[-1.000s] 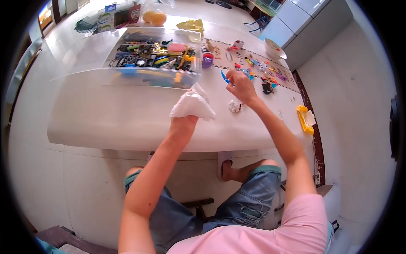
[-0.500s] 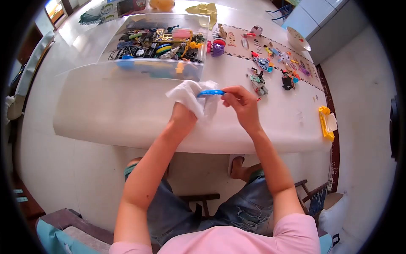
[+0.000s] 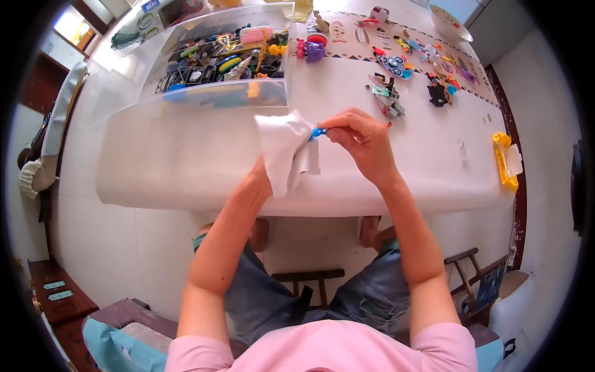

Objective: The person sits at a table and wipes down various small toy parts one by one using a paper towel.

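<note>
A white wipe [image 3: 279, 146] drapes over my left hand [image 3: 260, 178], hiding its fingers. The cloth is folded around one end of a small blue plastic piece [image 3: 318, 132]. My right hand [image 3: 365, 144] pinches the other end of that piece between thumb and fingers. Most of the piece is covered by the wipe, so its kind does not show. Both hands are over the near part of the white-covered table [image 3: 167, 167].
Behind my left hand stands a clear plastic bin [image 3: 217, 96] full of mixed toys. Small toy parts [image 3: 387, 93] lie to the right, beside a purple toy [image 3: 314, 52]. A yellow wipes pack [image 3: 505, 162] is at the right edge, and a bowl [image 3: 449, 25] at the back.
The wipe now hangs spread over my left hand and covers more of the blue piece. My right hand has turned slightly. The whole view has shifted a little.
</note>
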A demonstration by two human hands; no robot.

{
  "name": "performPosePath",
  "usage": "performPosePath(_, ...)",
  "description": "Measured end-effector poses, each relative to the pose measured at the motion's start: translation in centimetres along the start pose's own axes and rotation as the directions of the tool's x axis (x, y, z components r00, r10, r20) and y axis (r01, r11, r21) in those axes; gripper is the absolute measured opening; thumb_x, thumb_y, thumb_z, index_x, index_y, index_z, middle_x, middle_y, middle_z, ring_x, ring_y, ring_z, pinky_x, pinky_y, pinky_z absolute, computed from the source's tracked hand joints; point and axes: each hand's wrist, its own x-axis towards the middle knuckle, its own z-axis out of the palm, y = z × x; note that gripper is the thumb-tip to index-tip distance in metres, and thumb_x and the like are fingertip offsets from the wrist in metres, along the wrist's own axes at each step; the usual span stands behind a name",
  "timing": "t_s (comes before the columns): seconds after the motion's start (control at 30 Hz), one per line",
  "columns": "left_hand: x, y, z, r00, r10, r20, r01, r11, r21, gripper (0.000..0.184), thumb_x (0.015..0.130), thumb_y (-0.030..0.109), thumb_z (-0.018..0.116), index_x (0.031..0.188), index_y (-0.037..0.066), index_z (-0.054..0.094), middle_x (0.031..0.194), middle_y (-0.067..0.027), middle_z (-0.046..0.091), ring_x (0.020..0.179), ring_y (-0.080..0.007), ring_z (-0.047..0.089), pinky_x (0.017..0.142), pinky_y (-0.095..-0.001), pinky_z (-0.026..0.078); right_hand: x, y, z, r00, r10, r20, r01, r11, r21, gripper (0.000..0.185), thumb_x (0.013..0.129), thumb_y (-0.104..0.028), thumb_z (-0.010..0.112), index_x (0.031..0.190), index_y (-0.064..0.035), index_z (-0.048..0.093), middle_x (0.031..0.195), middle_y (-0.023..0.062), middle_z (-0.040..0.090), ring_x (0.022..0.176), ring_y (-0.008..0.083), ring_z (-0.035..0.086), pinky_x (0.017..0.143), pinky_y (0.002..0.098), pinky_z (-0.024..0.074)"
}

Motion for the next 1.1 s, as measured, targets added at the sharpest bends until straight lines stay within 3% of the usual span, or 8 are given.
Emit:
performPosePath(0.1, -1.2, 1.7, 0.9, 0.989, -0.151, 0.002, 0.15, 0.986, -0.068, 0.025, 0.08, 0.027, 0.059, 0.097, 0.009, 0.054, 0.083, 0.0007, 0.055, 0.071, -0.0067, 0.053, 0.057, -0.024, 0.044, 0.1, -0.4, -0.2, 0.998, -0.062, 0.029, 0.061, 0.998, 0.032, 0.014, 0.075, 0.004, 0.059, 0.086, -0.0021, 0.064, 0.077, 0.0053, 0.059, 0.07, 0.0112, 0.056, 0.062, 0.022, 0.0467)
performPosePath(0.3, 0.1, -2.3, -1.8, 0.965, 0.009, 0.261, 0.051, 0.973, -0.225, 0.035, 0.078, 0.022, 0.063, 0.108, 0.006, 0.053, 0.092, -0.0011, 0.057, 0.08, -0.0072, 0.053, 0.066, -0.0226, 0.046, 0.1, -0.4, -0.1, 0.996, 0.059, 0.06, -0.074, 0.949, 0.305, 0.016, 0.077, 0.005, 0.056, 0.091, -0.001, 0.062, 0.081, 0.0031, 0.059, 0.075, 0.0084, 0.055, 0.068, 0.021, 0.0465)
performPosePath(0.53, -1.5, -0.2, -0.2, 0.996, -0.026, -0.081, 0.026, 1.0, 0.004, 0.027, 0.08, 0.018, 0.061, 0.103, 0.006, 0.054, 0.092, -0.0011, 0.056, 0.079, -0.0081, 0.054, 0.068, -0.0226, 0.046, 0.1, -0.3, 0.4, 0.977, 0.126, 0.17, -0.191, 0.871, 0.453, 0.014, 0.079, 0.004, 0.056, 0.092, 0.0012, 0.061, 0.085, 0.0029, 0.06, 0.076, 0.0068, 0.054, 0.068, 0.0204, 0.0466)
performPosePath(0.77, 0.3, -2.6, -2.1, 0.98, 0.093, 0.176, -0.05, 0.97, -0.237, 0.032, 0.08, 0.019, 0.062, 0.107, 0.005, 0.054, 0.095, -0.0018, 0.056, 0.08, -0.0078, 0.053, 0.07, -0.0232, 0.045, 0.6, -0.2, 0.2, 0.99, 0.105, 0.093, -0.136, 0.872, 0.47, 0.011, 0.078, 0.001, 0.058, 0.089, 0.0018, 0.062, 0.083, 0.0039, 0.06, 0.073, 0.0077, 0.055, 0.067, 0.0205, 0.0469)
performPosePath(0.87, 0.1, -2.0, -1.8, 0.983, 0.106, 0.151, -0.106, 0.994, -0.008, 0.03, 0.08, 0.019, 0.062, 0.105, 0.004, 0.055, 0.093, -0.0015, 0.056, 0.081, -0.0083, 0.053, 0.069, -0.0237, 0.045, 0.6, 0.0, 0.3, 0.99, 0.034, 0.136, -0.079, 0.937, 0.34, 0.011, 0.079, 0.002, 0.057, 0.089, 0.0018, 0.062, 0.083, 0.0039, 0.06, 0.073, 0.0077, 0.054, 0.067, 0.0202, 0.0466)
performPosePath(0.97, -0.4, -0.8, -1.0, 0.986, -0.017, -0.166, 0.063, 0.958, 0.279, 0.023, 0.081, 0.026, 0.058, 0.094, 0.007, 0.053, 0.083, 0.0002, 0.053, 0.073, -0.0086, 0.051, 0.061, -0.0237, 0.043, 0.6, -0.6, 0.5, 0.988, 0.011, 0.154, -0.059, 0.948, 0.313, 0.01, 0.08, 0.001, 0.057, 0.089, 0.0023, 0.061, 0.079, 0.0043, 0.059, 0.073, 0.0074, 0.054, 0.067, 0.0201, 0.0462)
performPosePath(1.07, -0.2, -1.4, -1.2, 0.998, 0.019, 0.061, -0.009, 0.987, -0.158, 0.025, 0.081, 0.021, 0.06, 0.1, 0.004, 0.055, 0.089, -0.0007, 0.055, 0.077, -0.0074, 0.052, 0.066, -0.0231, 0.045, 0.6, 0.1, 0.5, 0.993, 0.092, 0.07, -0.113, 0.893, 0.435, 0.01, 0.081, -0.002, 0.057, 0.089, 0.0024, 0.061, 0.077, 0.0043, 0.059, 0.072, 0.0072, 0.054, 0.065, 0.0203, 0.0456)
performPosePath(1.1, -0.3, -1.3, -1.3, 0.994, 0.052, 0.095, -0.042, 0.994, -0.104, 0.025, 0.082, 0.021, 0.06, 0.099, 0.004, 0.055, 0.087, -0.0005, 0.055, 0.075, -0.007, 0.051, 0.064, -0.0229, 0.044, 0.7, 0.3, 0.5, 0.991, 0.127, 0.028, -0.124, 0.855, 0.503, 0.011, 0.081, -0.004, 0.057, 0.089, 0.0022, 0.061, 0.076, 0.0043, 0.059, 0.071, 0.0072, 0.053, 0.065, 0.0203, 0.0453)
